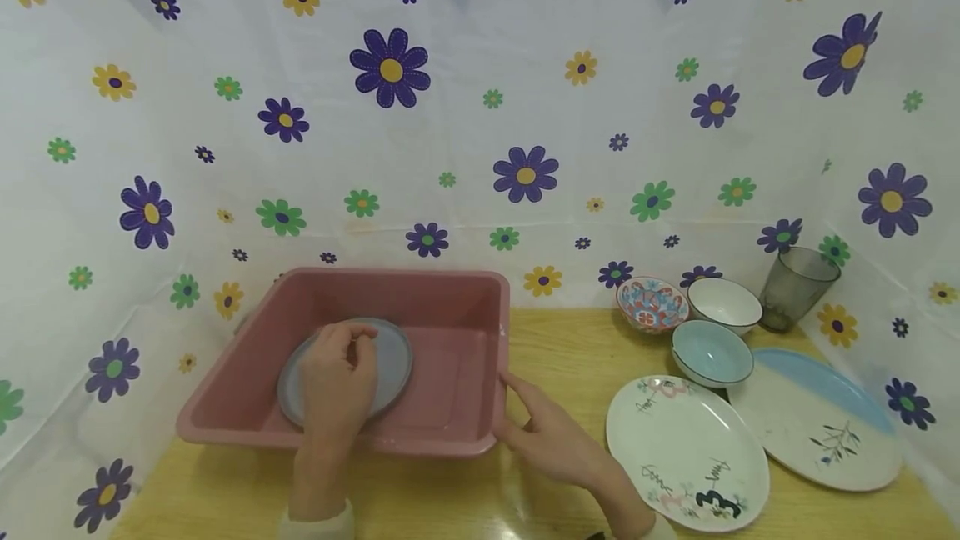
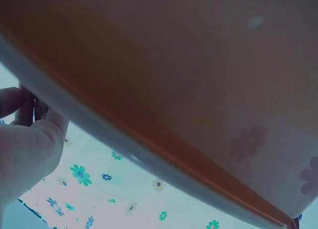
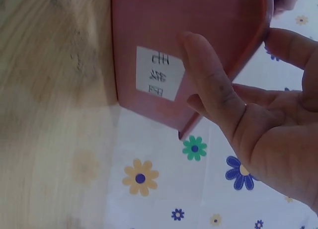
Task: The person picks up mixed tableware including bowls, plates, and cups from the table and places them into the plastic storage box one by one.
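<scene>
Apparently worked over the pink basin [image 1: 450, 373] at the left of the surface [image 1: 558, 340], with the gray-blue plate [image 1: 393, 361] inside, toward the basin's left half. Held the left hand [image 1: 340, 377] across the near rim, over the plate as seen in the head view, with fingers curled inward; could not tell, from there or from the left wrist view, whether grasping the plate's edge, only touching it, or hovering free. Seemed, by judgement, to be at the step of settling that plate in the basin. Rested the right hand [image 1: 551, 436] at the basin's right side, with the thumb stretched along the outer wall, partly in front of a white label [image 3: 156, 72], and the fingers loosely extended at the rim; looked closer to steadying than to a firm grip. Farther right, had other dishes standing by: first a patterned bowl [image 1: 651, 307], then a white floral plate [image 1: 686, 452], a pale-blue bowl [image 1: 712, 352] just in front of a white bowl [image 1: 725, 303], a gray translucent cup [image 1: 799, 286], and last a blue-and-cream plate [image 1: 832, 415]. Probably called next for lifting the left hand clear, then, if loading the basin, for picking up the white floral plate, nearest the right hand, without knocking the bowls behind.
</scene>
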### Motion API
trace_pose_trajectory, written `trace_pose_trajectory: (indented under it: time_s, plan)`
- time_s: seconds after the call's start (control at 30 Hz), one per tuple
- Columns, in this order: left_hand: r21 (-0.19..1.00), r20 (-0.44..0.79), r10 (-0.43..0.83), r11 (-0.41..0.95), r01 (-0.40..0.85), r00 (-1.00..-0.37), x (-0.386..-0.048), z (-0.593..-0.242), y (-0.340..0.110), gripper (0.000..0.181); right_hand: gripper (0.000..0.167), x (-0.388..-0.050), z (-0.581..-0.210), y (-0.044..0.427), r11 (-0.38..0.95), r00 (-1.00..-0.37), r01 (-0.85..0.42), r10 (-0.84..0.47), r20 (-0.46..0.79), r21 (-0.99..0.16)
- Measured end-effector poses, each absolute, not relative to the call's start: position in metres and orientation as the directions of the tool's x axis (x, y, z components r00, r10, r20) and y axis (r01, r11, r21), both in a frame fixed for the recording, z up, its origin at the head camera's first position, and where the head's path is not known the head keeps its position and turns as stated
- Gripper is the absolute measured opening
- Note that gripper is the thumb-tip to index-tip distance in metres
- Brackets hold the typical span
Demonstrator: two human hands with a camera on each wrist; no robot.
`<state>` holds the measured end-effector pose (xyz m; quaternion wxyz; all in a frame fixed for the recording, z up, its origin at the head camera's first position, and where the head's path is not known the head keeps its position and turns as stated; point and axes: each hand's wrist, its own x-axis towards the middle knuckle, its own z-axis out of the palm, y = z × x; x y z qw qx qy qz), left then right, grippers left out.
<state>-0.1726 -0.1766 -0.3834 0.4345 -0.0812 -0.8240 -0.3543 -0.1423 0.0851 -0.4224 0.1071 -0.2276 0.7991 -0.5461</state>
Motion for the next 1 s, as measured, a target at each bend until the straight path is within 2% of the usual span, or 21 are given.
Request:
trace_pose_trajectory:
  time_s: [0.27,0.53,1.0]
  plan:
    - [0.519,0.762,-0.162,0.733,0.44,-0.627,-0.172,-0.384,-0.174,0.016,0.06,-0.144,-0.414,0.11,0.486,-0.92,-0.239,-0.39,0.036,-0.841]
    - [0.507,0.767,-0.154,0.74,0.441,-0.623,-0.17,-0.384,-0.172,0.016,0.056,-0.148,-0.407,0.133,0.598,-0.974,-0.11,-0.223,-0.033,-0.794]
    - [0.512,0.747,-0.141,0.745,0.427,-0.65,-0.166,-0.381,-0.171,0.015,0.059,-0.152,-0.4,0.184,0.687,-0.986,-0.072,-0.159,-0.052,-0.723]
